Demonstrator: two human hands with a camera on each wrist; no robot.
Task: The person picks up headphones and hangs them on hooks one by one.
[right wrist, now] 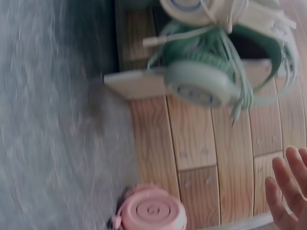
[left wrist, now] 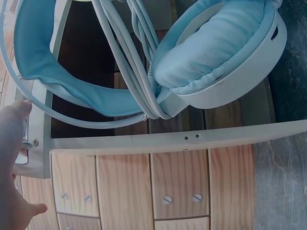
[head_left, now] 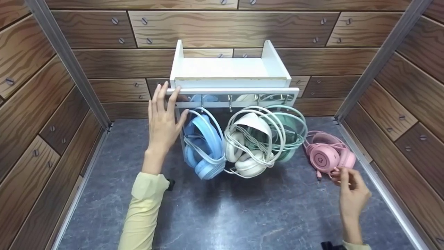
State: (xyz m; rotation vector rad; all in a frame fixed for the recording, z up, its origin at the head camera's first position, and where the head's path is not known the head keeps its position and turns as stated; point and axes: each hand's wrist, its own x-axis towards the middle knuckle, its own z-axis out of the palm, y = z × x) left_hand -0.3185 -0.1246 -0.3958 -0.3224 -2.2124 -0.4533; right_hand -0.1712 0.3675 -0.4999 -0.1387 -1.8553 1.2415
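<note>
My left hand rests on the left end of the white rack's top bar, its fingers extended. Blue headphones hang beside it; the left wrist view shows their padded ear cup and bundled cable. White headphones hang further right, overlapping green headphones. Pink headphones lie on the floor to the right of the rack. Just in front of them is my right hand, fingers loosely bent. In the blurred right wrist view that hand appears apart from the pink headphones, holding nothing visible.
Metal hooks line the rack's bar, one with nothing on it. Behind the bar sits a white shelf with raised sides. Wood-patterned walls and metal corner posts enclose the dark grey floor.
</note>
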